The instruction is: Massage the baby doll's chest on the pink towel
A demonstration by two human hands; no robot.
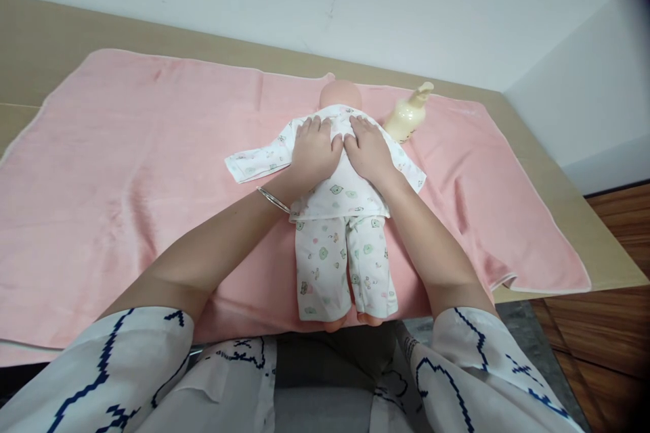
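A baby doll (340,93) lies on a pink blanket, its bald head toward the wall and its feet at the near edge. It wears a white patterned shirt (338,193) and matching trousers (322,264). My left hand (315,152) rests flat on the left of the shirt's upper part, fingers stretched toward the head. On the right side my right hand (370,152) lies flat in the same way, with the two thumbs close together. Neither hand grips anything. The doll's face is not visible, and its hands are hidden in the sleeves.
The pink blanket (177,122) covers much of the wooden table (538,149). A cream pump bottle (405,118) stands tilted in view, just right of the doll's shoulder. Behind the table rises a white wall (254,0). Wooden flooring (604,325) shows at right.
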